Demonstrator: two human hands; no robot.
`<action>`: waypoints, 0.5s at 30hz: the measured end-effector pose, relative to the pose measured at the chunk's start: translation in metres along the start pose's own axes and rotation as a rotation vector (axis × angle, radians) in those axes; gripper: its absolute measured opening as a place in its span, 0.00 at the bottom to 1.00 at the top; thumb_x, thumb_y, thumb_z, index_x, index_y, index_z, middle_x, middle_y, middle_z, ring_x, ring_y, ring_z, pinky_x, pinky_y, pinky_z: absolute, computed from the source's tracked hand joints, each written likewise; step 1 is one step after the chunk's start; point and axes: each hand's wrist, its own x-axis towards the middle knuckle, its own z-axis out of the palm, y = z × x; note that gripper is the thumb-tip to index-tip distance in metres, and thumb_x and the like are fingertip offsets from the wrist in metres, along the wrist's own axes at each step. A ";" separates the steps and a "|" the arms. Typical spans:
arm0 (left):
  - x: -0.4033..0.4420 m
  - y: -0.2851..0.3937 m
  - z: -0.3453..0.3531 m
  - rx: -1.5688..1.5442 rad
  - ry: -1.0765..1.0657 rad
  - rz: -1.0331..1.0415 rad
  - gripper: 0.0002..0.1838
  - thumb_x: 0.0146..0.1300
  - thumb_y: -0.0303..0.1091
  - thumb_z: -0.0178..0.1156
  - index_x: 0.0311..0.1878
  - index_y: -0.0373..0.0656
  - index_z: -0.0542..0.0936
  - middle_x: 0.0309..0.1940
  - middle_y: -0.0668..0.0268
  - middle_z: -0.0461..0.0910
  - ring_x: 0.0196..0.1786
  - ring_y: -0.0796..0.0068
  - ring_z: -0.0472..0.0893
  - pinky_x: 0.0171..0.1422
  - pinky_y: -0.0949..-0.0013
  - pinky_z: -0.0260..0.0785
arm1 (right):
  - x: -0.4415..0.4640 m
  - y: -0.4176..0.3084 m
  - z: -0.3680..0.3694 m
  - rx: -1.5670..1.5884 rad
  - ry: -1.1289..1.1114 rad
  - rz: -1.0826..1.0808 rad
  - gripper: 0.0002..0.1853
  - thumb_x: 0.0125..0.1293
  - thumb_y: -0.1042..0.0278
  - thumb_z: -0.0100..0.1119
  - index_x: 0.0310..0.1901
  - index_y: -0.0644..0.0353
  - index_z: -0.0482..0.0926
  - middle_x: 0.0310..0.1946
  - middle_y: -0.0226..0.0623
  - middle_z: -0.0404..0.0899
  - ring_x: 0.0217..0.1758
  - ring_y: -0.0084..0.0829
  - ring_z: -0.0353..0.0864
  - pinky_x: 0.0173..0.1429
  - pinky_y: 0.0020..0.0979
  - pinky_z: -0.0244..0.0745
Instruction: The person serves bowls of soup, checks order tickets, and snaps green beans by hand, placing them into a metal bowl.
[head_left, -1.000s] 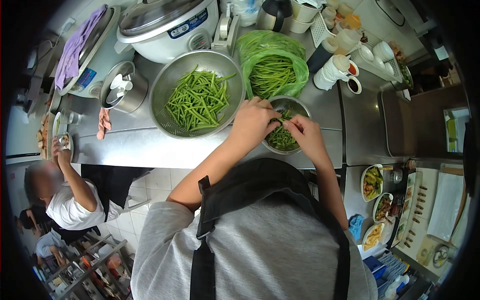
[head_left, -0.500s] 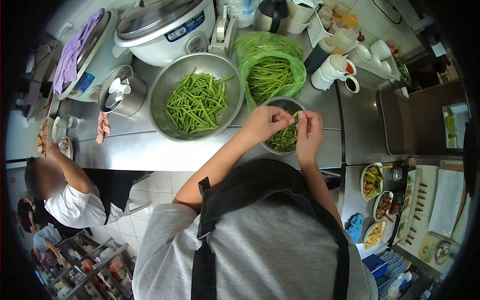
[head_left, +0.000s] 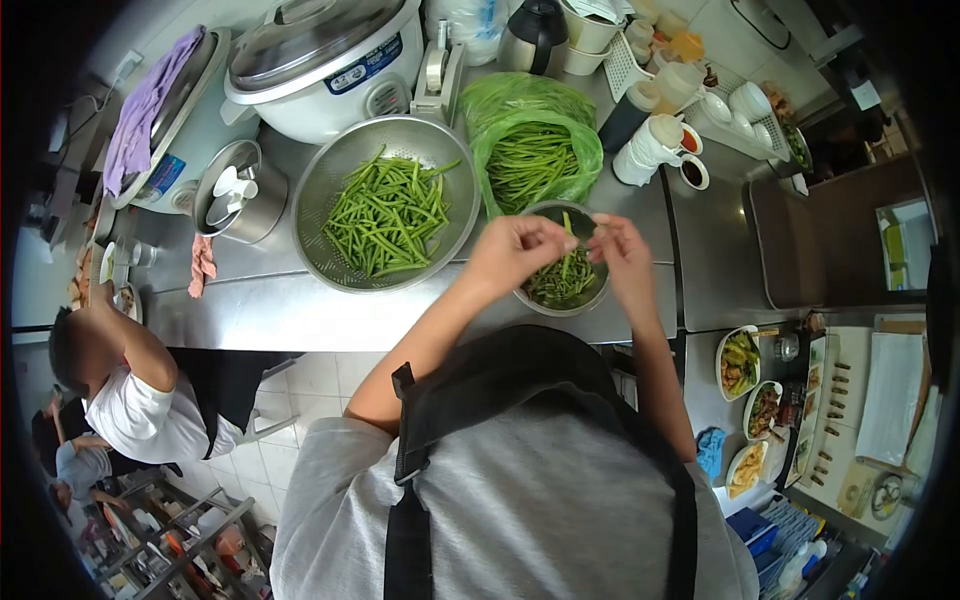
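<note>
My left hand (head_left: pixel 517 258) pinches a green bean (head_left: pixel 567 221) above a small metal bowl (head_left: pixel 522 293). The bean stands nearly upright at its fingertips. Just to the right, my right hand (head_left: pixel 622 258) is over the bowl's rim, its fingers curled together; whether anything is in them is hidden by blur. Short green bean pieces (head_left: pixel 556 287) lie in the bowl. Behind it, a green plastic bag (head_left: pixel 484 95) holds long green beans (head_left: pixel 530 165). To the left sits a metal colander (head_left: pixel 305 225) with a heap of shorter green beans (head_left: pixel 385 215).
Rice cookers (head_left: pixel 315 85) and a metal pot (head_left: pixel 262 205) line the back left of the steel counter (head_left: pixel 260 315). Sauce bottles (head_left: pixel 640 160) and small sauce cups (head_left: pixel 693 174) stand at the back right. Filled dishes (head_left: pixel 740 362) sit rightward. A co-worker (head_left: pixel 150 410) stands at left.
My hands have moved slightly apart, and the bean now shows at my left fingertips. My right fingers have loosened a little. The whole view has shifted slightly.
</note>
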 end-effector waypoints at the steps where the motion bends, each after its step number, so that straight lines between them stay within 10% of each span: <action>1: 0.005 0.000 -0.004 0.035 0.040 0.003 0.08 0.64 0.31 0.64 0.41 0.35 0.84 0.30 0.72 0.83 0.33 0.91 0.75 0.39 0.82 0.67 | -0.003 -0.001 0.001 0.088 -0.085 0.079 0.12 0.72 0.67 0.52 0.50 0.63 0.78 0.29 0.29 0.75 0.28 0.18 0.72 0.35 0.22 0.69; 6: 0.010 -0.009 -0.009 0.088 0.124 -0.027 0.10 0.63 0.33 0.65 0.42 0.36 0.83 0.28 0.73 0.81 0.31 0.91 0.73 0.37 0.82 0.66 | -0.023 -0.021 0.022 0.347 -0.405 0.358 0.16 0.74 0.64 0.47 0.52 0.66 0.77 0.28 0.25 0.70 0.28 0.18 0.68 0.36 0.19 0.66; 10: 0.007 -0.018 -0.004 0.026 0.151 -0.008 0.07 0.63 0.32 0.65 0.37 0.38 0.82 0.27 0.75 0.80 0.30 0.90 0.72 0.35 0.81 0.64 | -0.025 -0.013 0.029 0.248 -0.393 0.269 0.13 0.74 0.64 0.49 0.47 0.64 0.78 0.25 0.24 0.68 0.28 0.16 0.66 0.36 0.23 0.66; 15: 0.000 -0.031 -0.008 -0.122 0.218 0.049 0.06 0.64 0.30 0.63 0.33 0.40 0.79 0.29 0.74 0.79 0.31 0.87 0.73 0.37 0.79 0.64 | -0.020 -0.001 0.034 0.840 -0.170 0.442 0.11 0.73 0.63 0.51 0.45 0.61 0.78 0.23 0.23 0.66 0.26 0.16 0.65 0.35 0.24 0.66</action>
